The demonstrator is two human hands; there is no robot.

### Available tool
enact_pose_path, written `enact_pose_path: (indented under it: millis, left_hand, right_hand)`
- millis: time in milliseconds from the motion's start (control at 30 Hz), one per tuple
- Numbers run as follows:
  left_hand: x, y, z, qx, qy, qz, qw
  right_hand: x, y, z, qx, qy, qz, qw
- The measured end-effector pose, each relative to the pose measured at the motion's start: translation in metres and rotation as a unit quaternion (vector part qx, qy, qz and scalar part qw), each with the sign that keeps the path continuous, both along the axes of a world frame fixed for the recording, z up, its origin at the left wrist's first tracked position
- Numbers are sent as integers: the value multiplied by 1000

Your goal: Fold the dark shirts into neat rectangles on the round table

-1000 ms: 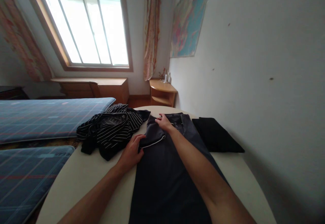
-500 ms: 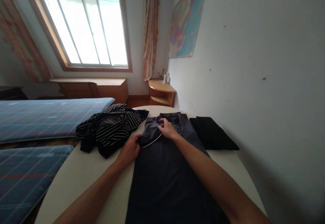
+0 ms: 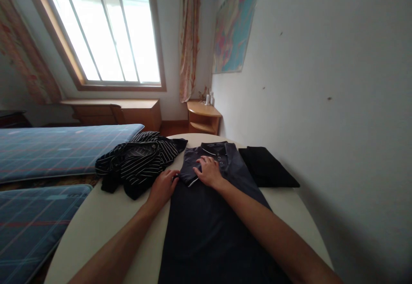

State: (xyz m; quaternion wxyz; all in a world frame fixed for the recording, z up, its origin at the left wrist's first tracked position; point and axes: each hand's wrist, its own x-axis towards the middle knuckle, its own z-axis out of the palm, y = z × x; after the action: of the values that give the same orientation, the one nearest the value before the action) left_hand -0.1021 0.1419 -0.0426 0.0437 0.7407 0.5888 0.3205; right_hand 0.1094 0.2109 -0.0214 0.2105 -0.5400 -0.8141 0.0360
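Note:
A dark grey polo shirt [image 3: 209,228] lies lengthwise on the round table, its buttoned collar at the far end. Its left sleeve, edged with white piping, is folded inward over the body. At the fold's outer edge, my left hand [image 3: 164,186] pinches the sleeve cloth between thumb and fingers. My right hand [image 3: 208,170] rests on the folded sleeve just below the collar, fingers spread and palm down. Close to my left hand lies a crumpled black garment with white stripes [image 3: 141,159].
A folded black cloth [image 3: 270,168] lies at the right, near the white wall [image 3: 322,146]. The cream table [image 3: 112,219] has a curved edge. Blue plaid mattresses [image 3: 64,151] stand to the left. Beyond are a wooden desk [image 3: 141,110] and a corner shelf [image 3: 204,110].
My right hand has let go of the collar area and moved slightly toward me, opening flat onto the sleeve. The white-piped edge now lies partly under it. My left hand still pinches the shirt's edge.

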Motion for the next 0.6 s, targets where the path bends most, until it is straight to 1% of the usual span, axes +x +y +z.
enact_pose_path:
  millis: [67,133,233,333,433,500,600]
  left_hand:
    - [-2,1,1,1,8,0,1000]
    - [-4,2,2,0,13,15,1000]
    - [-4,3,0,5,31,42,999]
    - [-3,3,-3,11,58,69,996]
    - [-3,3,-3,6,66,87,994]
    - [-3,2,-2,7,51,78,996]
    - [1,0,0,19,35,46,998]
  right_hand:
    - [-6,-13,-3,6,-11,30,999]
    - [-9,-23,-6,0,-16,54,998]
    - [-7,-32,-8,-45,-24,91,995]
    - [-4,-31,-6,-94,-42,144,984]
    - [-1,-28,-4,-114,-55,165,978]
    - [0,-25,-3,-113,-56,175,976]
    - [1,-20,-2,-108,-46,192,974]
